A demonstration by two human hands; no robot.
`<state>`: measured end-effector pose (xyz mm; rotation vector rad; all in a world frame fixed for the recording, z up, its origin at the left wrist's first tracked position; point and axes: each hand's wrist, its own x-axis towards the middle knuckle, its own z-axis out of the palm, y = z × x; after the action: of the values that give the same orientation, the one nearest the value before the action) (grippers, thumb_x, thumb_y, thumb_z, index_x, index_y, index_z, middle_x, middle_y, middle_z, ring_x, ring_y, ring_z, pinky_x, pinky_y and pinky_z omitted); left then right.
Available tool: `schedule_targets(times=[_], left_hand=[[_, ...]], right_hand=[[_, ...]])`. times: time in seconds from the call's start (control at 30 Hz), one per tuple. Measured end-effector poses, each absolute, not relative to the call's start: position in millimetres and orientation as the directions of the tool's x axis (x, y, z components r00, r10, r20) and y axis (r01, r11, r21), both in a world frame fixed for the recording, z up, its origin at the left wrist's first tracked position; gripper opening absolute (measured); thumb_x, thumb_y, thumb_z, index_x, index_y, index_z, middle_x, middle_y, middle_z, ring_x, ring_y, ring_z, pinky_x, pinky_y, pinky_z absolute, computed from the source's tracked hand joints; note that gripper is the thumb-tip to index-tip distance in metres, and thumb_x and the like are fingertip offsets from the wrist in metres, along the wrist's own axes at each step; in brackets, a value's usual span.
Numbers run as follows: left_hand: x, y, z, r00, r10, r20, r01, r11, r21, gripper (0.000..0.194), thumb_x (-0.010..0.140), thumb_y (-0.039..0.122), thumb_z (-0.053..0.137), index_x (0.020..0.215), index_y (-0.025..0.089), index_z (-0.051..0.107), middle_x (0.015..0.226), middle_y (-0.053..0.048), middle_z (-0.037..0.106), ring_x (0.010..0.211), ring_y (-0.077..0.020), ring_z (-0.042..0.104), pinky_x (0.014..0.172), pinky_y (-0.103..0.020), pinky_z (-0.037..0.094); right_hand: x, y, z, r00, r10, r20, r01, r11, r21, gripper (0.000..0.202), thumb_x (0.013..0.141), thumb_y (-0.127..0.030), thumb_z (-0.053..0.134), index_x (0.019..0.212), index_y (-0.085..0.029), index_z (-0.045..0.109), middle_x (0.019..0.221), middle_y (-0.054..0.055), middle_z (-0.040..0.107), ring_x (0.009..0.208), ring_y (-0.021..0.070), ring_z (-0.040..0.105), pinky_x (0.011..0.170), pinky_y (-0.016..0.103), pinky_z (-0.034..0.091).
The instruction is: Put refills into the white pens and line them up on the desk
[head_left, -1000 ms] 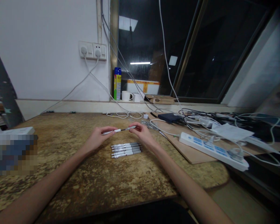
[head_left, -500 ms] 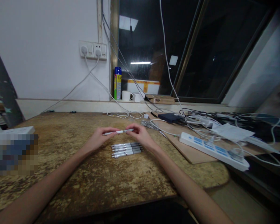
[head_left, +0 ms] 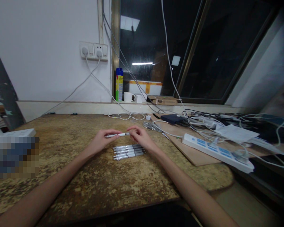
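A white pen (head_left: 123, 135) lies level between my two hands, a little above the worn wooden table (head_left: 104, 186). Its left end is pinched in the fingers of my left hand (head_left: 105, 136). At the other end, the fingers of my right hand (head_left: 138, 136) close around the pen's grey tip section and mostly hide it. Just nearer to me, several white-and-grey pens (head_left: 128, 151) lie side by side in a neat row on the table. My right wrist is close to their right ends.
To the right, a white power strip (head_left: 217, 153) rests on a brown board (head_left: 191, 157) among tangled cables. Behind my hands are a coiled white cable (head_left: 119, 117) and a small clear plastic bag (head_left: 151, 126). A spray can (head_left: 119, 85) and mug (head_left: 128, 96) stand on the sill.
My right hand's fingers have shifted and curled further over the pen's right end, covering the tip that showed before. My left hand keeps its hold; the row of pens has not moved.
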<state>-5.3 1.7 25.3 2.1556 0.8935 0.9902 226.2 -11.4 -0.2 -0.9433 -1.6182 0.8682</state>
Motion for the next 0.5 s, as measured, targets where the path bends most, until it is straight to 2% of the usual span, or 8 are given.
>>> schedule_targets(times=[0.13, 0.23, 0.3, 0.43, 0.5], left_hand=[[-5.0, 1.7, 24.6, 0.512, 0.769, 0.383, 0.313, -0.582, 0.751, 0.037, 0.089, 0.046, 0.064, 0.114, 0.022, 0.078, 0.117, -0.006, 0.077, 0.108, -0.0275, 0.071, 0.101, -0.039, 0.05], [-5.2, 2.9, 23.4, 0.502, 0.772, 0.39, 0.318, -0.584, 0.747, 0.036, 0.089, 0.047, 0.064, 0.113, 0.024, 0.078, 0.117, -0.006, 0.077, 0.109, -0.0276, 0.07, 0.103, -0.04, 0.049], [-5.3, 3.7, 22.9, 0.497, 0.773, 0.394, 0.32, -0.585, 0.745, 0.037, 0.089, 0.047, 0.064, 0.113, 0.023, 0.078, 0.118, -0.006, 0.077, 0.11, -0.0279, 0.07, 0.102, -0.04, 0.05], [-5.6, 4.4, 23.7, 0.511, 0.765, 0.393, 0.321, -0.594, 0.738, 0.036, 0.088, 0.047, 0.065, 0.112, 0.022, 0.079, 0.117, -0.006, 0.077, 0.11, -0.0281, 0.07, 0.103, -0.04, 0.05], [-5.9, 4.7, 24.2, 0.517, 0.758, 0.398, 0.318, -0.602, 0.733, 0.036, 0.089, 0.046, 0.064, 0.111, 0.022, 0.079, 0.116, -0.006, 0.077, 0.11, -0.028, 0.069, 0.103, -0.04, 0.049]], right_hand=[[226.1, -11.1, -1.3, -0.19, 0.911, 0.366, 0.17, 0.398, -0.902, 0.032, 0.094, -0.046, 0.048, 0.097, -0.02, 0.067, 0.052, -0.005, 0.047, 0.046, 0.0122, 0.039, 0.048, 0.025, 0.028], [225.5, -9.0, -2.8, -0.177, 0.894, 0.411, 0.179, 0.44, -0.88, 0.024, 0.09, -0.038, 0.053, 0.097, -0.02, 0.068, 0.063, -0.003, 0.054, 0.056, 0.0136, 0.048, 0.053, 0.025, 0.034], [225.0, -8.4, -3.1, -0.173, 0.883, 0.436, 0.184, 0.464, -0.867, 0.022, 0.087, -0.036, 0.056, 0.099, -0.021, 0.068, 0.066, -0.003, 0.055, 0.058, 0.0136, 0.048, 0.054, 0.024, 0.034], [224.0, -10.1, -2.2, -0.197, 0.9, 0.388, 0.166, 0.421, -0.892, 0.031, 0.093, -0.047, 0.05, 0.101, -0.021, 0.066, 0.054, -0.006, 0.046, 0.047, 0.0129, 0.038, 0.049, 0.025, 0.027], [223.7, -11.1, -1.4, -0.206, 0.904, 0.375, 0.147, 0.407, -0.901, 0.032, 0.094, -0.047, 0.048, 0.1, -0.021, 0.066, 0.055, -0.005, 0.047, 0.049, 0.0136, 0.041, 0.05, 0.025, 0.029]])
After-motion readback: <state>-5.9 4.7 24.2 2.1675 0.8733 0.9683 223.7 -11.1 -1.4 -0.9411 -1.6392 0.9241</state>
